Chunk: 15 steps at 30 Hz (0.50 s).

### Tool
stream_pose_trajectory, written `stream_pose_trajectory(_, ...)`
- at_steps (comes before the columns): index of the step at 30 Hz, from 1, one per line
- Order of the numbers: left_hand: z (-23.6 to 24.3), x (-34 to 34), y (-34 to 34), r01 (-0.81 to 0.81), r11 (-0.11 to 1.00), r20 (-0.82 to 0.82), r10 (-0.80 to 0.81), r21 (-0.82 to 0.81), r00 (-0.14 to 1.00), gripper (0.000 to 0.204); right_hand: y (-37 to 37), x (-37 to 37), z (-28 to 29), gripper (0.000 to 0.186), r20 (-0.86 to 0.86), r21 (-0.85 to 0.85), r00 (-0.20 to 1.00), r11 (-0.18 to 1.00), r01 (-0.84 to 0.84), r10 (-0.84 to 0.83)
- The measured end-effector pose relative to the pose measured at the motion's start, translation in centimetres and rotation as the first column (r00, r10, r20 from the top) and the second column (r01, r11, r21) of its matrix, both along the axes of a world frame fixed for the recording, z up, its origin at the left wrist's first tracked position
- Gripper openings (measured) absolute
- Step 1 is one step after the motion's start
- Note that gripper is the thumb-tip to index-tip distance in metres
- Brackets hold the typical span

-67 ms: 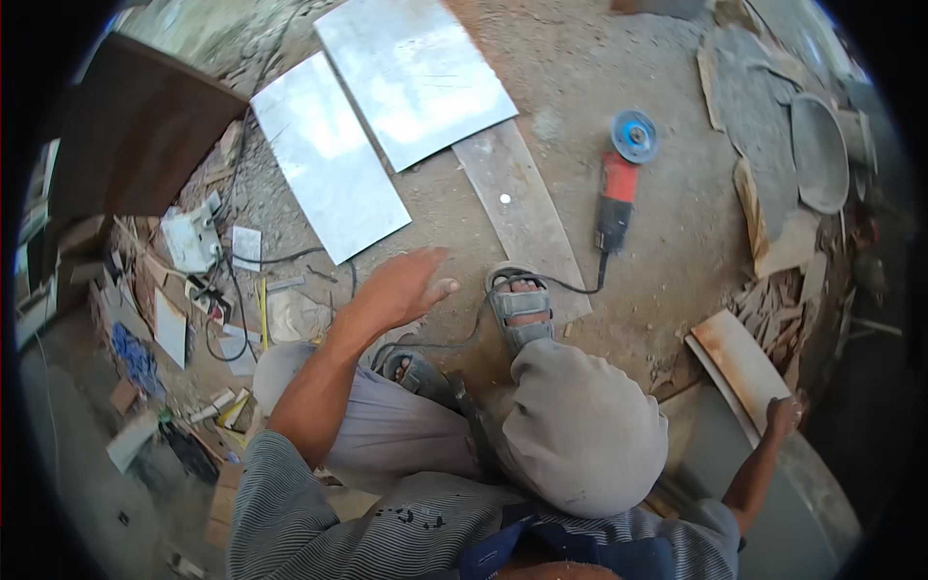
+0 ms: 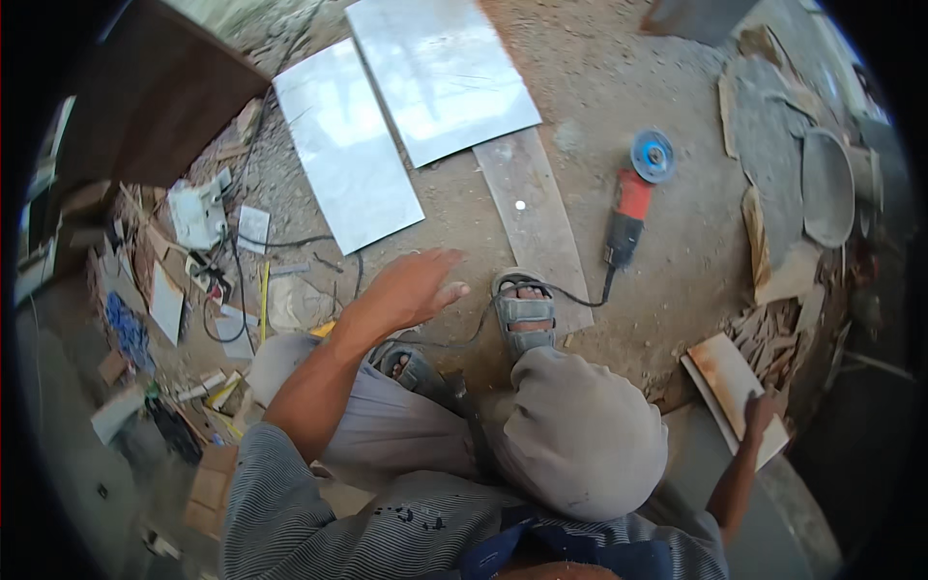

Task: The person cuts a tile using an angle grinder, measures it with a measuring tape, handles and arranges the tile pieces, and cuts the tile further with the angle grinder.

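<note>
My left hand (image 2: 414, 287) hovers over the ground in front of my left knee, fingers stretched out and thumb apart, holding nothing. Far to the right, my right hand (image 2: 762, 412) is on a cream tile (image 2: 733, 379) with a rusty brown stain, its fingers hooked over the tile's far edge. Another pale edge shows beneath that tile. An angle grinder (image 2: 628, 208) with a red and black body and blue disc lies ahead to the right. Two glossy white tiles (image 2: 348, 145) lie ahead, one corner of the larger resting on a dusty grey strip (image 2: 541, 217).
The grinder's black cord (image 2: 570, 297) crosses my sandalled right foot (image 2: 525, 307). A white socket box (image 2: 196, 215), cables and broken tile pieces litter the left. A brown panel (image 2: 145, 97) stands at far left. A grey basin (image 2: 827, 188) and rubble sit at right.
The view has shifted slightly, moving the floor objects rightward and down in the picture. My right hand and the stained tile have come a little nearer to me. My left hand remains outstretched.
</note>
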<state>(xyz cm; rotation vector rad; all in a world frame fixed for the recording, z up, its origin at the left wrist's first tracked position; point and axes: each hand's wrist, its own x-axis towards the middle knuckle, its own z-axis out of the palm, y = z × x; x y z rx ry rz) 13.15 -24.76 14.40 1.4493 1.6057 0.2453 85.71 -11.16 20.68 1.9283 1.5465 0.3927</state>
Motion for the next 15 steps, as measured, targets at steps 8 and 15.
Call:
stream_pose_trajectory(8, 3.4, 0.0, -2.7, 0.082, 0.986, -0.028, -0.087, -0.147, 0.996, 0.034, -2.3, -42.2, -12.0, 0.039, -0.952, -0.293, 0.293, 0.554, -0.779, -0.090)
stream_pose_trajectory(15, 4.8, 0.7, -7.7, 0.038, 0.939, 0.019, -0.034, -0.341, 0.999, 0.034, -0.7, -61.3, -19.5, 0.033, -0.993, 0.108, -0.092, 0.268, -0.957, 0.071)
